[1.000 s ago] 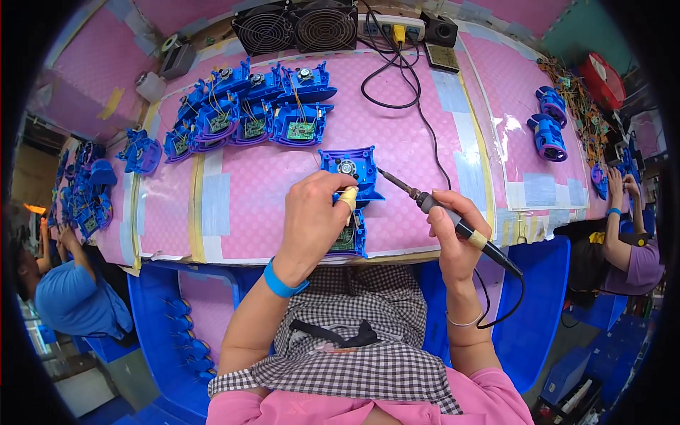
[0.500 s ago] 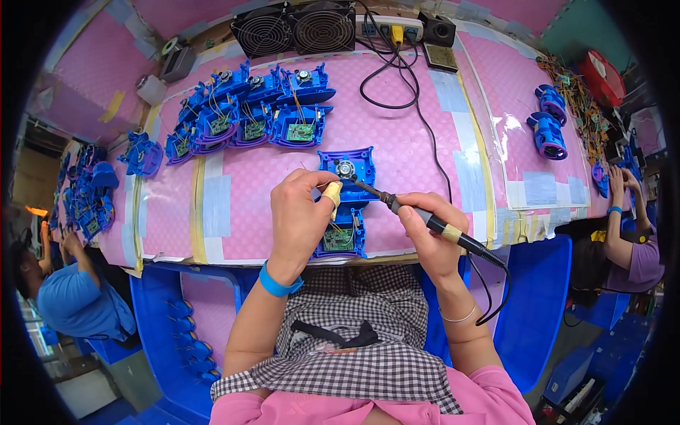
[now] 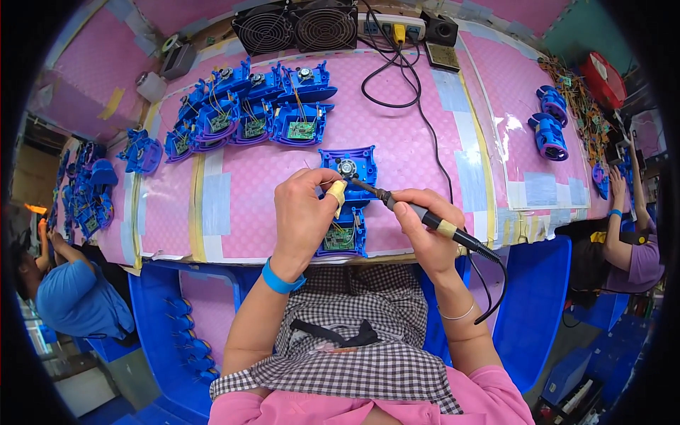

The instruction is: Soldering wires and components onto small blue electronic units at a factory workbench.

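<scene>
My right hand [image 3: 428, 227] grips a soldering iron [image 3: 470, 241] by its dark handle, a band of yellow tape around it. The iron's tip points left and reaches the lower edge of a small round speaker [image 3: 347, 168]. That speaker sits in an open blue plastic housing [image 3: 367, 159] on the bench. My left hand [image 3: 301, 209] is pinched on a thin wire beside the speaker; yellow tape [image 3: 338, 193] wraps one of its digits. Below, nearer me, a green circuit board [image 3: 338, 239] with wires lies in a second blue housing half, partly behind my left hand.
Rows of blue housings [image 3: 301, 126] with boards and speakers stand at the back left. Behind them are two fans [image 3: 324, 28] and a power strip [image 3: 368, 28]. The iron's black cord [image 3: 433, 142] crosses the bench. Co-workers sit left and right. Blue bins [image 3: 535, 304] flank me.
My left hand and its taped digit have shifted slightly right, closer to the iron's tip. The iron stays at the speaker. The right-hand co-worker's arm has moved up.
</scene>
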A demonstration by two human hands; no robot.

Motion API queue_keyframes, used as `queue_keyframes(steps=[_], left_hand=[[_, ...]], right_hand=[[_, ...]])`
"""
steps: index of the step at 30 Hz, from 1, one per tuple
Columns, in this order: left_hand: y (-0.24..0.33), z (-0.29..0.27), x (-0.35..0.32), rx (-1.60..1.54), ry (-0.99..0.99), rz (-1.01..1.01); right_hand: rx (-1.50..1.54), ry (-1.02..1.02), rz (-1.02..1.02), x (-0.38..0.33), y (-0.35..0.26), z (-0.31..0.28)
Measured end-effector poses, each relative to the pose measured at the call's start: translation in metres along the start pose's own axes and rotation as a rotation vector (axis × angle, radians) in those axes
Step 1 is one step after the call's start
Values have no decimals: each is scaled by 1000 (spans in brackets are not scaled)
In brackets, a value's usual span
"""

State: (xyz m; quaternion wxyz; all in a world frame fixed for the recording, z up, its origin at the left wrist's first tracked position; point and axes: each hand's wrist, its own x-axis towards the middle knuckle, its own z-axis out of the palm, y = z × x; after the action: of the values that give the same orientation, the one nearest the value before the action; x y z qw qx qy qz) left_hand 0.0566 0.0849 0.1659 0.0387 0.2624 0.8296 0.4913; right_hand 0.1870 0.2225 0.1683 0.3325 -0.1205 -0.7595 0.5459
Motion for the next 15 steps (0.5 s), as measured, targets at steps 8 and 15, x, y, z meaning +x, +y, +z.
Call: queue_keyframes(steps=[8,15], left_hand=[[2,0,0,18,-6,16],[1,0,1,24,-9,48]], right_hand=[[-18,10,9,-2,-7,-7],[33,65,55,-6,-4,-16]])
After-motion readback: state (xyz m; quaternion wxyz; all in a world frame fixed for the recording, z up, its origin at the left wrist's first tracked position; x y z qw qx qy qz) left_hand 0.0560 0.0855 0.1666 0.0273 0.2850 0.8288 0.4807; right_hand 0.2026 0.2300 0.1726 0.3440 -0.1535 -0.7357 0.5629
